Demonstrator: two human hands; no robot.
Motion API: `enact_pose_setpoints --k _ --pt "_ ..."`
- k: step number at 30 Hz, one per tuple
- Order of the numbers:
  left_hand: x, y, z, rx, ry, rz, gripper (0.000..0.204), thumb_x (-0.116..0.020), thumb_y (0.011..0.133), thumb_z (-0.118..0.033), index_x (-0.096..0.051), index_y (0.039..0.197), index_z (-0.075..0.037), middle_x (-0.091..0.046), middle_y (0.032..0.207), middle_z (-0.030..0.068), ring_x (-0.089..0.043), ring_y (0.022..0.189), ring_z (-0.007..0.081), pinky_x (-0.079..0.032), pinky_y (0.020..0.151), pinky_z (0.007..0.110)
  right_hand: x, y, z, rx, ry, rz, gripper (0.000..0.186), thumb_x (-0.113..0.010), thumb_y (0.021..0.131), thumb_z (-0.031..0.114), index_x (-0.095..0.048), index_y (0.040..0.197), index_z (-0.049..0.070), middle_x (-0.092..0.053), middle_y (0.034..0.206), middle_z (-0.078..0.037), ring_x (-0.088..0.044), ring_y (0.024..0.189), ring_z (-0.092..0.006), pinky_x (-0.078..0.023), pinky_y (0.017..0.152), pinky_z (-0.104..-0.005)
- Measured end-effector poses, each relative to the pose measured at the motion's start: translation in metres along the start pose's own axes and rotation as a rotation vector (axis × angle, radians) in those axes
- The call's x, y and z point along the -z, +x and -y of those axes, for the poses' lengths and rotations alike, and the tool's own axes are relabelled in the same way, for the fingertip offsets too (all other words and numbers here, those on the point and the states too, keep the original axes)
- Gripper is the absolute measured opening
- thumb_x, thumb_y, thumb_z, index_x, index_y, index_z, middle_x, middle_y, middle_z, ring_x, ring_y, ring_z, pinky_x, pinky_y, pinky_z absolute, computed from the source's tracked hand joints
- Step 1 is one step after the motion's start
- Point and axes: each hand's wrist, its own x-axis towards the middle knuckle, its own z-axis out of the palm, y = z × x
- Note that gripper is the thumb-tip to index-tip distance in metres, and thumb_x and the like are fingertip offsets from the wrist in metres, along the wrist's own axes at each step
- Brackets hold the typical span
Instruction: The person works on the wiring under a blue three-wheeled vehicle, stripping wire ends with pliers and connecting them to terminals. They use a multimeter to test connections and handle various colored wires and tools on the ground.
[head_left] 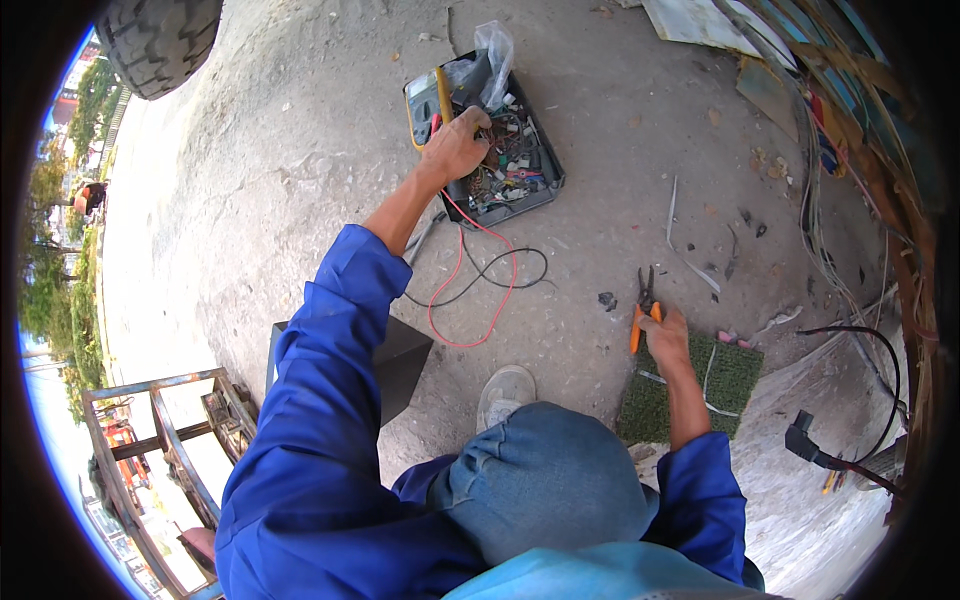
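Inside a dark open tool case [540,205] lie many small connectors, wires and parts, with a clear plastic bag [494,60] at its far end. A yellow-edged multimeter [421,110] sits at the case's left side. My left hand [455,148] reaches into that side beside the meter, fingers curled round something I cannot make out. Red and black leads [487,335] loop from there over the ground. My right hand [668,340] grips orange-handled pliers [637,326], dark jaws pointing away from me, over a green artificial-turf mat [733,372] with pale straps.
A black box [398,370] stands under my left arm. A large tyre [158,42] is at upper left, a rusty metal frame [161,430] at lower left. Sheet scrap and cables [840,260] line the right; a black plug [800,436] lies near the mat.
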Motion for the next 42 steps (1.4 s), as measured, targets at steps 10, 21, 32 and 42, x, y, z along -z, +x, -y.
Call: enact_pose_setpoints --k 10,21,32,42 --pt "0.006 -0.027 -0.03 -0.062 0.429 0.193 0.053 -0.066 0.082 -0.014 -0.062 0.134 -0.007 -0.067 0.121 0.0215 -0.063 0.12 0.038 -0.052 0.097 0.049 0.014 0.0 0.007 -0.266 0.686 0.243 0.024 -0.062 0.104 0.021 -0.067 0.122 0.007 -0.071 0.106 -0.006 -0.068 0.098 -0.0179 -0.054 0.083 -0.0356" --pt "-0.012 -0.002 -0.034 -0.348 0.39 0.017 0.057 -0.062 0.094 -0.045 -0.078 0.098 0.009 -0.044 0.158 0.0236 -0.036 0.151 0.0391 -0.032 0.123 0.046 0.015 0.004 -0.01 -0.218 0.943 0.331 0.034 -0.054 0.109 0.023 -0.056 0.135 0.002 -0.069 0.118 -0.016 -0.068 0.118 -0.0334 -0.055 0.101 -0.0497" --pt "-0.039 0.083 -0.04 0.189 0.139 -0.07 0.086 -0.075 0.084 -0.016 -0.028 0.154 0.005 -0.028 0.157 0.0389 -0.063 0.121 0.0501 -0.055 0.101 0.05 0.002 0.01 -0.021 -0.188 0.932 0.282 0.029 -0.051 0.11 0.02 -0.057 0.132 0.003 -0.069 0.114 -0.015 -0.072 0.106 -0.0315 -0.059 0.092 -0.0487" --pt "-0.064 0.091 -0.024 0.033 0.565 -0.178 0.044 -0.064 0.093 -0.02 -0.057 0.131 0.002 -0.053 0.134 0.0219 -0.057 0.126 0.0438 -0.046 0.106 0.053 -0.002 0.01 -0.026 -0.159 0.924 0.275 0.036 -0.051 0.11 0.021 -0.054 0.139 -0.001 -0.069 0.118 -0.019 -0.07 0.114 -0.038 -0.058 0.096 -0.0516"
